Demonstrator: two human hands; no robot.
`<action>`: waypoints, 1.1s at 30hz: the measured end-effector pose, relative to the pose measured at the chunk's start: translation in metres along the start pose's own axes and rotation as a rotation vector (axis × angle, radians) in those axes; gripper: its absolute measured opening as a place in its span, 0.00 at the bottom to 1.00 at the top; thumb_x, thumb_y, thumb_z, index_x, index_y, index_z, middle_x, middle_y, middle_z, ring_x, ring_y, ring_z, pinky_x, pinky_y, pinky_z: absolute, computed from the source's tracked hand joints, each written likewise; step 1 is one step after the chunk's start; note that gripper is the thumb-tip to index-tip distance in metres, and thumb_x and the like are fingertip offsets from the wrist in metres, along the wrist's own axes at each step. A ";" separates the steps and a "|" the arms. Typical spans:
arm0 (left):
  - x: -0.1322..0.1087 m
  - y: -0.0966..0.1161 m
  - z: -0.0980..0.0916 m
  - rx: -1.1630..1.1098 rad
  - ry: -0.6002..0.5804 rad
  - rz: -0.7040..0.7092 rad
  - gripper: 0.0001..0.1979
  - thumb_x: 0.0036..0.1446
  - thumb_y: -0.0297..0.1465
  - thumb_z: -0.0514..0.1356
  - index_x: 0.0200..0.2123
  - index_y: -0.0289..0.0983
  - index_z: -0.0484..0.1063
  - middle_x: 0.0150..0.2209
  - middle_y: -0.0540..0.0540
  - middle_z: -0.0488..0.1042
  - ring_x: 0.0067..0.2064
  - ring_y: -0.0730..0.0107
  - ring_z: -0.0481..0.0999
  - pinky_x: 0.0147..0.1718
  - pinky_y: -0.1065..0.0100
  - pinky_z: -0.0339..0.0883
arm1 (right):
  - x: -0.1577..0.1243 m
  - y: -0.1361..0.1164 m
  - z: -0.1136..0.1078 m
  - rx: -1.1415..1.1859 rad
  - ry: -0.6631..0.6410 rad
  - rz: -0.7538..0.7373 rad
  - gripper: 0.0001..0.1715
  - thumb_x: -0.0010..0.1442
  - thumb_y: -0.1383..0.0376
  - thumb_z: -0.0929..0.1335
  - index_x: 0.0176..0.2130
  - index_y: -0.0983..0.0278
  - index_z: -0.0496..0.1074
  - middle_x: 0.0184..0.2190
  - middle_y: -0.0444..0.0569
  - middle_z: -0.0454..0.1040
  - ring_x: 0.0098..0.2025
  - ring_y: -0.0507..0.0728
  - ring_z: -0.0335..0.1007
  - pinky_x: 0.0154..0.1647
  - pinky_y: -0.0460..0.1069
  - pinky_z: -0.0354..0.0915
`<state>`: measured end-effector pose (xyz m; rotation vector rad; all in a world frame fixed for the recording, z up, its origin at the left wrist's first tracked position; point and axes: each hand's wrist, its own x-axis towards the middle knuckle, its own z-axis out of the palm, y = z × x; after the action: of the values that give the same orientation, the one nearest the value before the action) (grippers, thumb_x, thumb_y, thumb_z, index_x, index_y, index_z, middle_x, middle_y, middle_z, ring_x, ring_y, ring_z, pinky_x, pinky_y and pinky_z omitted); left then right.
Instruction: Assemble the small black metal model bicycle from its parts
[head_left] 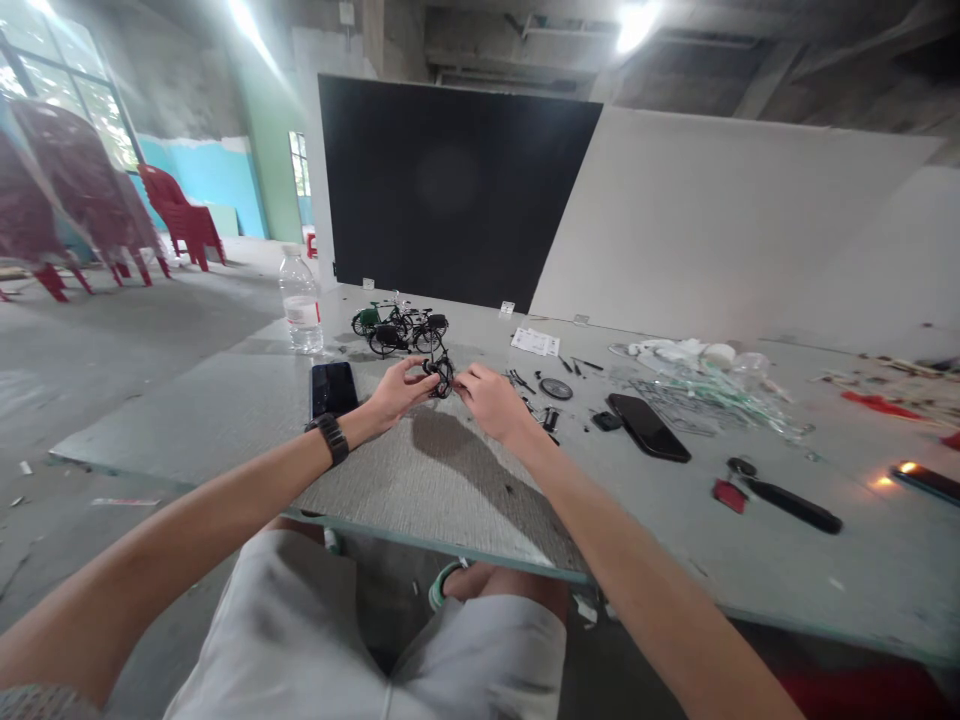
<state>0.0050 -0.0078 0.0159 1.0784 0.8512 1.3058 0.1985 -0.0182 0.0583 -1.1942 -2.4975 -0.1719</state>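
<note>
Between my two hands, just above the table, is a small black model bicycle (442, 375), partly covered by my fingers. My left hand (400, 390), with a dark watch on its wrist, grips it from the left between thumb and fingers. From the right, the fingertips of my right hand (486, 395) are pinched at its edge; whatever is in that pinch is too small to make out. Behind them stand finished-looking model bicycles, one with a green box (366, 318) and another with a black box (385, 336). A loose model wheel (556, 388) lies right of my right hand among small black parts (551, 420).
A water bottle (301, 305) and a phone (334, 388) are at the left. Rightward lie a paper slip (535, 342), another phone (646, 427), clear plastic frames and bags (720, 385), a black-handled tool (795, 505) and a red tag (729, 495). A black panel (457, 190) rises behind.
</note>
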 end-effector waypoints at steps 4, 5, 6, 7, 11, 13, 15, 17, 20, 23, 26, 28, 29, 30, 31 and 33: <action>0.000 0.000 0.000 -0.033 0.015 -0.019 0.20 0.58 0.28 0.70 0.50 0.35 0.67 0.35 0.45 0.80 0.38 0.70 0.83 0.50 0.62 0.75 | 0.001 0.003 0.002 0.059 0.004 0.018 0.12 0.72 0.69 0.63 0.43 0.65 0.77 0.40 0.53 0.72 0.38 0.56 0.68 0.37 0.48 0.58; 0.001 -0.001 0.000 -0.042 0.017 -0.019 0.20 0.58 0.28 0.70 0.50 0.35 0.67 0.35 0.45 0.80 0.38 0.70 0.82 0.49 0.63 0.75 | 0.001 0.004 0.003 0.073 0.008 0.020 0.12 0.72 0.69 0.63 0.43 0.65 0.77 0.41 0.53 0.73 0.38 0.56 0.69 0.38 0.49 0.59; 0.001 -0.001 0.000 -0.049 0.017 -0.019 0.20 0.58 0.28 0.70 0.50 0.35 0.66 0.35 0.46 0.80 0.38 0.71 0.82 0.49 0.63 0.75 | 0.001 0.005 0.003 0.084 0.013 0.021 0.12 0.71 0.69 0.64 0.43 0.65 0.77 0.41 0.53 0.73 0.38 0.56 0.69 0.39 0.49 0.60; 0.001 -0.001 0.000 -0.052 0.016 -0.019 0.20 0.58 0.28 0.70 0.49 0.35 0.66 0.35 0.46 0.80 0.38 0.71 0.82 0.49 0.63 0.75 | 0.001 0.006 0.004 0.092 0.016 0.023 0.12 0.71 0.69 0.64 0.44 0.65 0.77 0.41 0.53 0.73 0.39 0.56 0.69 0.39 0.49 0.60; 0.001 0.000 0.001 -0.050 0.020 -0.032 0.21 0.57 0.29 0.71 0.49 0.35 0.66 0.34 0.48 0.79 0.37 0.71 0.82 0.48 0.64 0.76 | 0.001 0.008 0.007 0.103 0.014 0.028 0.11 0.71 0.68 0.65 0.44 0.66 0.77 0.41 0.53 0.74 0.39 0.57 0.70 0.40 0.49 0.61; 0.001 0.000 0.001 -0.049 0.022 -0.035 0.21 0.57 0.29 0.71 0.49 0.35 0.66 0.34 0.48 0.79 0.37 0.71 0.82 0.47 0.63 0.76 | 0.002 0.008 0.009 0.106 0.013 0.034 0.10 0.71 0.68 0.65 0.45 0.67 0.77 0.41 0.53 0.74 0.39 0.57 0.70 0.40 0.49 0.61; 0.001 0.000 0.001 -0.041 0.016 -0.037 0.21 0.57 0.30 0.70 0.50 0.35 0.65 0.34 0.47 0.79 0.37 0.70 0.82 0.46 0.63 0.76 | 0.002 0.008 0.010 0.103 0.013 0.036 0.10 0.71 0.67 0.65 0.44 0.67 0.77 0.41 0.53 0.73 0.40 0.57 0.70 0.41 0.49 0.61; 0.002 -0.002 0.000 -0.027 0.008 -0.042 0.21 0.57 0.31 0.71 0.49 0.35 0.65 0.34 0.47 0.79 0.37 0.70 0.82 0.44 0.64 0.76 | 0.003 0.007 0.011 0.096 0.008 0.033 0.10 0.71 0.67 0.65 0.44 0.67 0.77 0.41 0.53 0.73 0.40 0.57 0.70 0.41 0.49 0.61; 0.004 -0.006 -0.002 0.012 0.004 -0.042 0.23 0.56 0.33 0.72 0.48 0.36 0.65 0.35 0.45 0.80 0.36 0.69 0.82 0.42 0.66 0.75 | 0.003 0.007 0.012 0.074 -0.019 0.040 0.10 0.71 0.67 0.65 0.44 0.67 0.77 0.41 0.53 0.73 0.39 0.56 0.70 0.40 0.49 0.60; 0.006 -0.009 -0.005 0.105 -0.001 -0.005 0.25 0.54 0.36 0.73 0.48 0.36 0.66 0.35 0.45 0.80 0.35 0.69 0.81 0.38 0.67 0.74 | 0.004 0.007 0.013 0.042 -0.048 0.047 0.10 0.71 0.66 0.65 0.43 0.66 0.77 0.41 0.53 0.73 0.39 0.56 0.69 0.39 0.48 0.59; 0.007 -0.010 -0.007 0.267 -0.035 0.098 0.25 0.52 0.37 0.73 0.48 0.36 0.69 0.33 0.45 0.80 0.34 0.66 0.81 0.37 0.66 0.73 | 0.005 0.009 0.015 0.025 -0.069 0.053 0.09 0.70 0.67 0.66 0.43 0.66 0.77 0.41 0.53 0.73 0.41 0.57 0.70 0.39 0.48 0.59; 0.008 -0.009 -0.007 0.393 -0.057 0.180 0.24 0.52 0.37 0.73 0.48 0.36 0.71 0.33 0.44 0.80 0.36 0.63 0.81 0.38 0.64 0.73 | 0.005 0.011 0.018 0.026 -0.085 0.063 0.09 0.70 0.66 0.66 0.43 0.67 0.77 0.41 0.54 0.73 0.41 0.57 0.70 0.39 0.48 0.60; 0.008 -0.008 -0.007 0.448 -0.066 0.215 0.23 0.52 0.37 0.73 0.48 0.36 0.72 0.35 0.43 0.80 0.37 0.61 0.81 0.39 0.63 0.73 | 0.005 0.013 0.019 0.028 -0.093 0.067 0.09 0.69 0.66 0.66 0.43 0.67 0.77 0.42 0.54 0.73 0.40 0.57 0.70 0.39 0.48 0.60; 0.009 -0.007 -0.007 0.491 -0.072 0.242 0.22 0.52 0.37 0.73 0.48 0.36 0.73 0.36 0.43 0.81 0.39 0.60 0.81 0.40 0.62 0.73 | 0.005 0.014 0.021 0.030 -0.099 0.070 0.09 0.69 0.66 0.67 0.44 0.67 0.77 0.42 0.54 0.73 0.40 0.57 0.70 0.39 0.48 0.60; 0.009 -0.006 -0.007 0.521 -0.076 0.261 0.22 0.51 0.37 0.73 0.47 0.37 0.74 0.37 0.42 0.81 0.40 0.59 0.81 0.41 0.62 0.73 | 0.005 0.015 0.023 0.031 -0.104 0.070 0.09 0.68 0.67 0.67 0.44 0.67 0.77 0.42 0.54 0.73 0.40 0.57 0.71 0.39 0.48 0.61; 0.010 -0.005 -0.006 0.558 -0.080 0.284 0.21 0.51 0.37 0.73 0.46 0.37 0.74 0.38 0.41 0.81 0.42 0.57 0.81 0.43 0.61 0.73 | 0.006 0.018 0.026 0.033 -0.107 0.065 0.08 0.67 0.68 0.68 0.43 0.67 0.78 0.41 0.54 0.74 0.41 0.57 0.71 0.41 0.48 0.62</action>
<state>0.0018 0.0032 0.0104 1.7294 1.0617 1.2747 0.2019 0.0037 0.0358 -1.3013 -2.5373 -0.0506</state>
